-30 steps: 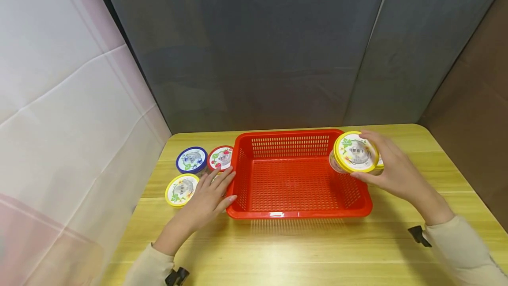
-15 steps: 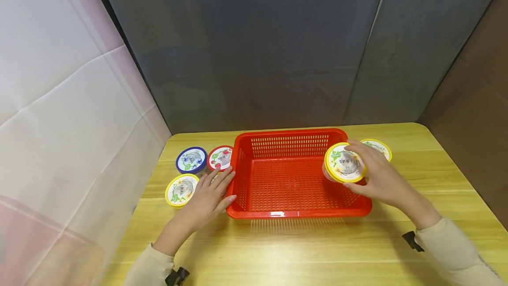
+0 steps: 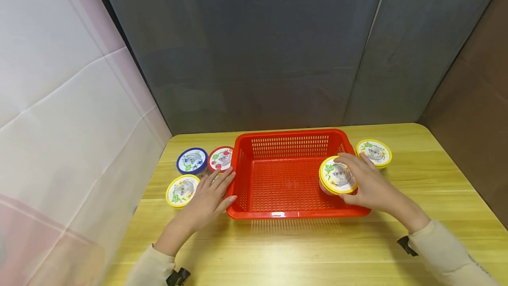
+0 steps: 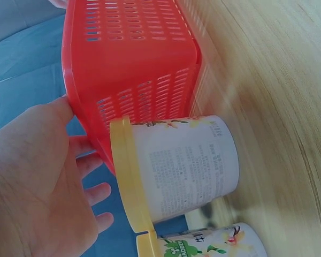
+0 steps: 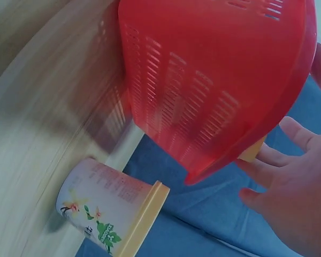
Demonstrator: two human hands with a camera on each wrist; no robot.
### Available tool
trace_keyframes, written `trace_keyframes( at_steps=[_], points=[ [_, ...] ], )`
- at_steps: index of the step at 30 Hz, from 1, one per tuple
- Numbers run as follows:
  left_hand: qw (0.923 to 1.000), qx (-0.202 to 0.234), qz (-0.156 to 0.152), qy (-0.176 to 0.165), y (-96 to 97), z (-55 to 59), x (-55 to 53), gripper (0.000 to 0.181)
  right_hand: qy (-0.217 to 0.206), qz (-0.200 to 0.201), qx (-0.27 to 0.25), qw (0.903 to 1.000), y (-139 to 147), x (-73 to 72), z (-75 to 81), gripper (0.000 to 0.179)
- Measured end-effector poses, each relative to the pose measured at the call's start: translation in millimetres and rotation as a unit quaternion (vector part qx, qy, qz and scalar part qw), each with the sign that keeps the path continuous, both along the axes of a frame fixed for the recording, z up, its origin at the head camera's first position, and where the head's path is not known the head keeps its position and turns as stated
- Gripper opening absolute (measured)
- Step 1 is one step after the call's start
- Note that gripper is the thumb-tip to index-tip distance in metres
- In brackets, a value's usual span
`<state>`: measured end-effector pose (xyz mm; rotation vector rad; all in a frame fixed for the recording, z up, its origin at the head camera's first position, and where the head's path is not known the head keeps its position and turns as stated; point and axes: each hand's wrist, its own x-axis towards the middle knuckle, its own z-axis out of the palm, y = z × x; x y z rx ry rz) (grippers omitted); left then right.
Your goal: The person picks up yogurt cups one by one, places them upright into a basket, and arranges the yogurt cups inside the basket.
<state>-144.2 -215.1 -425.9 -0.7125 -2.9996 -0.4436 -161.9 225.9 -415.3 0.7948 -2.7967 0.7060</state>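
Touching a red basket [image 3: 279,184], the left hand [image 3: 206,198] has fingers apart; the right hand [image 3: 370,187] clasps a yellow-lidded tub [image 3: 335,175] from its right.

L slv [image 3: 147,269] – beige, long | R slv [image 3: 448,253] – same | blk blocky pcs [image 3: 177,276] by both

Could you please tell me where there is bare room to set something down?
Bare tabletop lies before the red basket, between both sleeves; the basket's left half is bare too. Left of the basket, tubs and the left hand crowd together.
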Motion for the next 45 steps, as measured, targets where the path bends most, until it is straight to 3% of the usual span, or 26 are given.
trace_keyframes(
  at_steps=[9, 23, 45],
  points=[
    [1.0000, 0.003, -0.001, 0.001, 0.9, 1.0, 0.2, 0.066, -0.038, 0.004, 0.025, 0.9990, -3.8, 1.9, -2.6, 0.086],
    [0.9999, 0.008, 0.004, -0.011, 0.4, 0.5, -0.3, 0.066, -0.037, 0.012, 0.041, 0.9984, -6.5, 2.4, -9.7, 0.083],
    [0.9998, 0.014, 0.007, -0.015, -0.3, -0.2, 0.8, 0.067, -0.043, 0.011, 0.046, 0.9980, -10.2, 3.3, -6.8, 0.084]
  ],
)
